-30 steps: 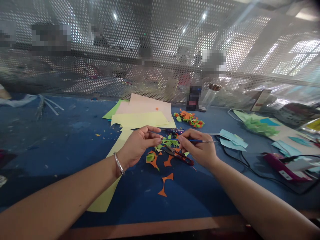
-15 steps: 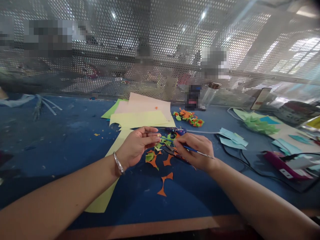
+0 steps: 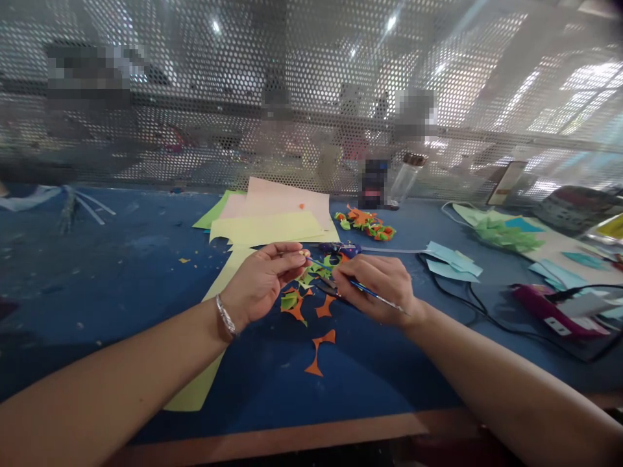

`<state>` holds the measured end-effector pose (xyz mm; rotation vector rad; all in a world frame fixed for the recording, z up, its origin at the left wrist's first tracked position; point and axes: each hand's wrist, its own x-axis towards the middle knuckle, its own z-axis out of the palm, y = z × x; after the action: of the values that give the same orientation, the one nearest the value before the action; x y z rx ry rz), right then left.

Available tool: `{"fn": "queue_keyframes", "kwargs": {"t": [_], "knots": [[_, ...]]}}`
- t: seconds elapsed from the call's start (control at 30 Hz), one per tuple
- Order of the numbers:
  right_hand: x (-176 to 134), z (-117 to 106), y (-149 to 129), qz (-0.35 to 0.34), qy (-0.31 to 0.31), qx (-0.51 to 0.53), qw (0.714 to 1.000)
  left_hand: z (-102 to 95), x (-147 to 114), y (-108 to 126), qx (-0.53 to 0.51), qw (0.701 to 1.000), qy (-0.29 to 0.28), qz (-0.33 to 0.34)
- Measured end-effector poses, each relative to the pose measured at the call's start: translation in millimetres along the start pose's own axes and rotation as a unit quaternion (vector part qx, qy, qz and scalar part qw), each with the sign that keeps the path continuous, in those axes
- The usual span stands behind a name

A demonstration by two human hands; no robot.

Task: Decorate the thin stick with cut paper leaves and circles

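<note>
My left hand (image 3: 260, 282), with a silver bangle at its wrist, pinches a small pale, yellowish piece (image 3: 305, 253) between thumb and fingertips; its exact shape is too small to make out. In my right hand (image 3: 377, 285) is a thin blue paintbrush (image 3: 366, 290), held like a pen. One end of it meets the small piece at my left fingertips, and its other end points back toward my right wrist. Beneath both hands lie green paper scraps (image 3: 318, 267) and orange paper offcuts (image 3: 325, 306). A dark tool, partly hidden by my right hand, rests among them.
Behind my hands is a blue glue gun (image 3: 341, 248). Farther back lie paper sheets (image 3: 287, 201) and orange-green paper curls (image 3: 367, 224). Light-blue paper pieces (image 3: 452, 259), black cables and a purple power strip (image 3: 555, 311) are on the right. A perforated metal screen (image 3: 302, 84) borders the table.
The view has shifted slightly. My left fingers have turned a little, and the small pale piece shows more clearly at their tips, against the brush's end. Both grips stay the same.
</note>
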<state>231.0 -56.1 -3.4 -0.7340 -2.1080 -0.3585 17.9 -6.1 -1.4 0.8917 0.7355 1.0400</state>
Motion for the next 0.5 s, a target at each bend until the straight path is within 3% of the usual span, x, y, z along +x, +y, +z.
{"fn": "queue_keyframes", "kwargs": {"t": [0.17, 0.5], "knots": [[-0.4, -0.6, -0.9, 0.004, -0.007, -0.012, 1.0, -1.2, 0.8, -1.9, 0.004, 1.0, -0.005, 0.015], [-6.5, 0.4, -1.1, -0.016, -0.021, -0.01, 1.0, -5.0, 4.1, 0.1, 0.042, 0.997, 0.045, 0.036]]}}
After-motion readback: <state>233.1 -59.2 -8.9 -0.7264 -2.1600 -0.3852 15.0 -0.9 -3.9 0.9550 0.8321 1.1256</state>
